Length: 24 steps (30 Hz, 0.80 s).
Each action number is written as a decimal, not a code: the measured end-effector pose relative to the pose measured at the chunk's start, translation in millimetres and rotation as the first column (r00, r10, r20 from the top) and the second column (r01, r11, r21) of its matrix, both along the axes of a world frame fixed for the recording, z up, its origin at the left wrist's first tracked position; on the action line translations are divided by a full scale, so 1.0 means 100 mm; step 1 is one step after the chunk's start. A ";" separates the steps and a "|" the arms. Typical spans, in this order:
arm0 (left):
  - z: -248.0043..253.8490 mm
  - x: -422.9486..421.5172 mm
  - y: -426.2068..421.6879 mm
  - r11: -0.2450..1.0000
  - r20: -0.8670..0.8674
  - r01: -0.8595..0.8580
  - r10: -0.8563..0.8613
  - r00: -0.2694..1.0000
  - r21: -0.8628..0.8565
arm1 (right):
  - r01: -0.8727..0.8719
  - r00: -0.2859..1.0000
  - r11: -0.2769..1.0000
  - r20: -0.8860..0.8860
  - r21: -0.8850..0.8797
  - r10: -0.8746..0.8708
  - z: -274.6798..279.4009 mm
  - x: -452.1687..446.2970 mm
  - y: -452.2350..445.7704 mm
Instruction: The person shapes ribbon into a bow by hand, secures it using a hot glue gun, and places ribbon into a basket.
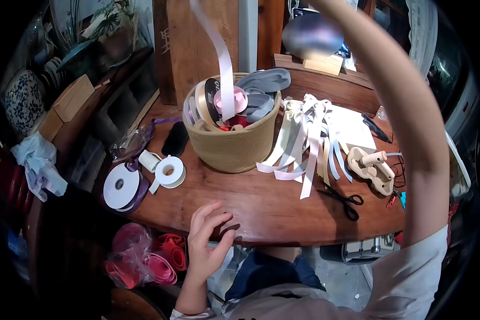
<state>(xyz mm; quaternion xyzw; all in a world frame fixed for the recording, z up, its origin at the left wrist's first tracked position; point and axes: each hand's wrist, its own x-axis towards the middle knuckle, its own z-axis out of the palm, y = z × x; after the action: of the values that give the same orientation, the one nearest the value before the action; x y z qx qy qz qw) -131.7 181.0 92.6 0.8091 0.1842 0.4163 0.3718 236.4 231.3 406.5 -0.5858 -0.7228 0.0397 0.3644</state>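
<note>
My left hand (209, 240) hangs at the front edge of the wooden table, fingers spread and holding nothing. My right arm is raised across the right side, and its hand lies beyond the top edge of the view. A pale ribbon (225, 69) runs from the woven basket (232, 146) up and out of the view; what holds its upper end is hidden. Inside the basket sit ribbon spools (201, 104), a pink roll (237, 100) and coiled grey ribbon (264, 81). Right of the basket lies a bunch of ribbon bows (309, 128) with long tails.
Black scissors (349, 201) lie near the front right, below a hot glue gun (378, 160) on a beige holder. Left are a white spool (170, 172), a larger spool with purple ribbon (120, 186) and a black phone-like object (175, 140). Red rolls (160, 266) stand below the table.
</note>
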 end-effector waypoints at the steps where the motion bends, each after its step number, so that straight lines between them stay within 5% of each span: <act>1: 0.01 0.01 0.04 1.000 -0.005 0.016 -0.016 1.000 0.004 | 0.121 0.990 0.985 0.085 -0.126 -0.111 -0.25 -0.01 0.16; 3: 0.04 0.03 0.15 0.999 -0.023 0.030 -0.029 0.999 0.042 | 0.332 0.921 0.881 0.320 -0.338 -0.224 -0.78 -0.01 0.41; 5: 0.14 0.09 0.28 0.993 -0.049 0.022 -0.016 0.999 0.113 | 0.447 0.814 0.768 0.565 -0.458 -0.136 -1.18 -0.06 0.46; 6: 0.21 0.13 0.36 0.979 -0.064 0.006 0.007 0.998 0.203 | 0.593 0.682 0.687 0.715 -0.420 -0.151 -1.34 -0.03 0.54; 7: 0.29 0.20 0.46 0.957 -0.077 -0.009 0.032 0.996 0.290 | 0.524 0.521 0.808 0.852 -0.269 -0.055 -1.41 -0.06 0.52; 9: 0.40 0.36 0.71 0.898 -0.087 -0.010 0.054 0.995 0.439 | 0.554 0.563 0.770 0.824 -0.316 -0.067 -1.33 -0.17 0.57; 13: 0.56 0.78 1.11 0.774 -0.170 -0.065 0.220 0.961 0.630 | 0.453 0.451 0.852 0.892 -0.262 0.035 -1.14 -0.49 0.62; 17: 0.41 0.92 1.27 0.767 -0.209 -0.024 0.205 0.956 0.641 | 0.092 0.584 0.960 0.795 -0.265 0.163 -1.43 -0.78 0.89; 19: 0.38 0.92 1.24 0.787 -0.179 -0.048 0.199 0.963 0.616 | -0.149 0.553 0.973 0.801 -0.174 0.228 -1.72 -0.81 1.05; 21: 0.33 0.89 1.25 0.785 -0.161 -0.068 0.210 0.964 0.615 | -0.222 0.630 0.957 0.722 -0.185 0.286 -2.02 -0.76 1.15; 24: 0.27 0.87 1.25 0.794 -0.118 -0.100 0.211 0.970 0.600 | -0.133 0.564 0.968 0.787 -0.213 0.251 -1.90 -0.69 0.94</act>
<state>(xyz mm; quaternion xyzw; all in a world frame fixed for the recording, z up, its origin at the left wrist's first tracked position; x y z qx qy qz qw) -45.0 306.2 119.8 0.9002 0.1444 0.4079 0.0486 166.9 324.8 216.3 -0.4798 -0.8641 -0.1443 -0.0490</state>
